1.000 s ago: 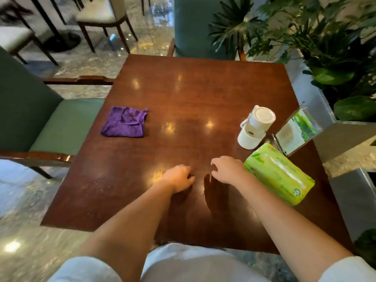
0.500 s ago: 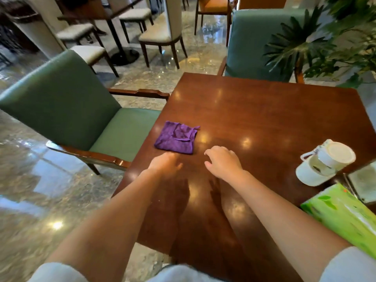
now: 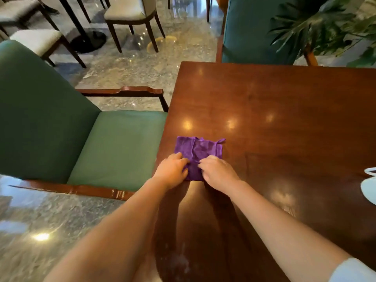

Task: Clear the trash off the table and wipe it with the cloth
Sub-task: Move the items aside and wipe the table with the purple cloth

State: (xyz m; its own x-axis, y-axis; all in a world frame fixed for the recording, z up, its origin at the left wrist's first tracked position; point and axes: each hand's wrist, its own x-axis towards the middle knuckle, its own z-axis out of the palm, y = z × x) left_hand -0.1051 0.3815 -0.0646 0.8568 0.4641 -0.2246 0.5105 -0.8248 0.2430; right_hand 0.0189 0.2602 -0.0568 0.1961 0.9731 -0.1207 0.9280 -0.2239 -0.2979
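Note:
A folded purple cloth [image 3: 200, 150] lies near the left edge of the dark brown wooden table [image 3: 284, 119]. My left hand [image 3: 173, 170] rests on the cloth's near left corner with its fingers curled onto the fabric. My right hand [image 3: 218, 171] presses on the near right part, fingertips pinching a fold. The near edge of the cloth is hidden under both hands. A white cup [image 3: 369, 187] shows only partly at the right edge of the view.
A green armchair [image 3: 81, 139] with wooden arms stands tight against the table's left side. A teal chair [image 3: 254, 31] is at the far side, with leafy plants [image 3: 329, 23] at the back right. More chairs stand on the marble floor beyond.
Both hands moved left and forward across the table from its near middle and now touch the cloth. The view swung left, so the green tissue pack and most of the cups left the frame.

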